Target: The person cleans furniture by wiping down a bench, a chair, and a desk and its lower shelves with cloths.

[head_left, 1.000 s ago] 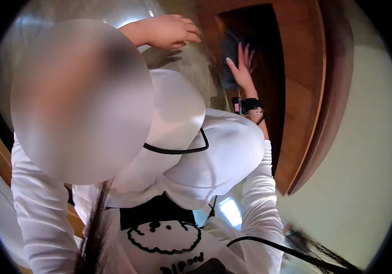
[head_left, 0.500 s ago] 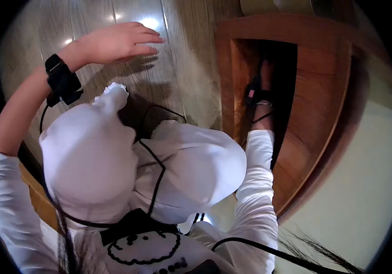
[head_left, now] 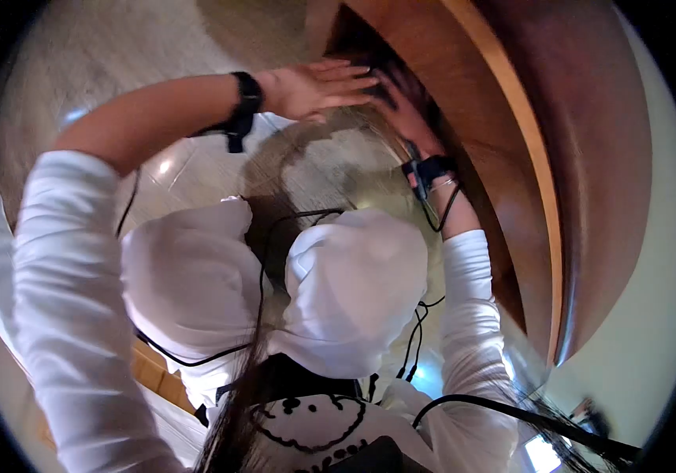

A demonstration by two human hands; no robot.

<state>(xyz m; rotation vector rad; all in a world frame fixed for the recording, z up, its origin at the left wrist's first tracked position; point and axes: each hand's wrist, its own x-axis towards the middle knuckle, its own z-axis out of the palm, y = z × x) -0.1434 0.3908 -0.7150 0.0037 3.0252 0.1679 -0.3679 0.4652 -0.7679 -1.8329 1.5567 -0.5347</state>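
Two hands were noted at the opening's far edge on your reddish-brown wooden cabinet (head_left: 476,98). Your left hand (head_left: 300,91) had its fingers extended and slightly parted, holding nothing visible; your right hand (head_left: 407,118) had its fingers spread by a dark, soft-looking item (head_left: 384,61) at that edge. Blur hid whether the hands touched or the item was pressed.

Risk, as judged: your thin black cable (head_left: 455,209), looped at the right wrist, could have snagged on the cabinet's near edge; crossed fingers could have knocked together or scraped the rim.

The cabinet appeared smooth, its pale edge strip (head_left: 540,158) curved in view. Your white sleeves were gathered in folds above a grey-brown, wood-grained floor (head_left: 149,55).
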